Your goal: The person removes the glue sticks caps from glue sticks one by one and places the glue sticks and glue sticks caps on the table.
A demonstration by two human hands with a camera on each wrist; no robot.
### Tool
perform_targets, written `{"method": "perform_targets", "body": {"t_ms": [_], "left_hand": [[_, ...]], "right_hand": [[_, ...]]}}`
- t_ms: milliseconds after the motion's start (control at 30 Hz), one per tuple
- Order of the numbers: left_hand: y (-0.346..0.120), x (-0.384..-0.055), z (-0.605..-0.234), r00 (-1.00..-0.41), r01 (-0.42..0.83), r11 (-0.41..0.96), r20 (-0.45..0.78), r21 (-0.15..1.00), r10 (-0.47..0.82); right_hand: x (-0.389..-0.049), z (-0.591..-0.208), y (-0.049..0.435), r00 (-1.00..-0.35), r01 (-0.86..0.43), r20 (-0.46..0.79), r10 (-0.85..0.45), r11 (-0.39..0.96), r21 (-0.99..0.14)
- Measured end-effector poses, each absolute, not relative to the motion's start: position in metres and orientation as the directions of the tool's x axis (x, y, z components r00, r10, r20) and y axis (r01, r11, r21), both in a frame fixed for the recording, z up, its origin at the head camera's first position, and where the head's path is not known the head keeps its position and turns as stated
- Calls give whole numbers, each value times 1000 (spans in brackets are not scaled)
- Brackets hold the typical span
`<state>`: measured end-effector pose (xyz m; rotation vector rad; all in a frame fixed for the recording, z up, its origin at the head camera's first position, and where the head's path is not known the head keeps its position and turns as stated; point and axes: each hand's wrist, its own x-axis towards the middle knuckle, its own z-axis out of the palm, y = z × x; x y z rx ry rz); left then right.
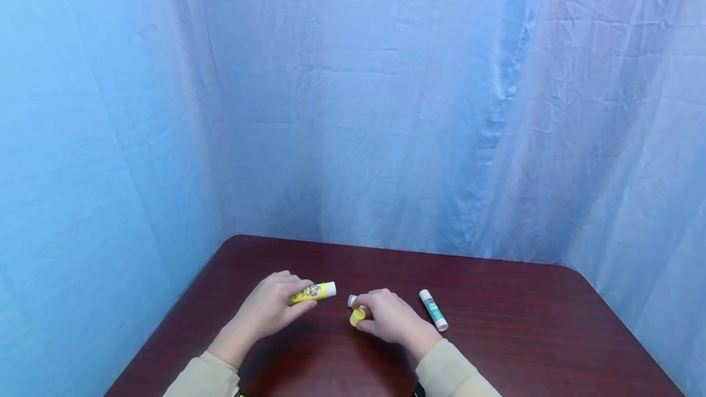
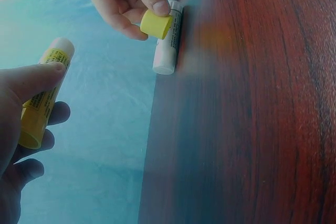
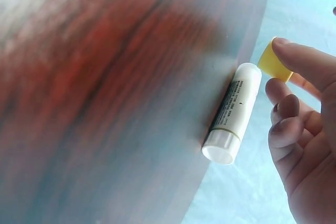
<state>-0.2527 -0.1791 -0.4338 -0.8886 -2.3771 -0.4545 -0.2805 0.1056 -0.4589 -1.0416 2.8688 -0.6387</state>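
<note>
My left hand [image 1: 273, 304] grips a yellow glue stick [image 1: 314, 292] above the table, its white end pointing right. In the left wrist view the thumb presses along the yellow glue stick [image 2: 46, 85]. My right hand [image 1: 393, 316] pinches a yellow cap [image 1: 357, 316] between thumb and fingers, apart from the glue stick. The cap [image 3: 275, 62] shows clearly in the right wrist view. Beneath that hand a white glue stick [image 3: 234, 109] lies on the table; the hand mostly hides it in the head view. A green and white glue stick [image 1: 433, 310] lies right of the right hand.
The dark red wooden table [image 1: 518, 317] has rounded far corners. Pale blue curtains [image 1: 353, 109] hang behind it and along both sides.
</note>
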Motion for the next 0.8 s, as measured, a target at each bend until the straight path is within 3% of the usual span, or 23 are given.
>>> {"method": "perform_targets", "body": {"t_ms": [800], "left_hand": [[-181,-251,-434,-673,651,742,575,162,465]], "right_hand": [[-281,-462,95,-737,-660,100,-668,681,-318]]}}
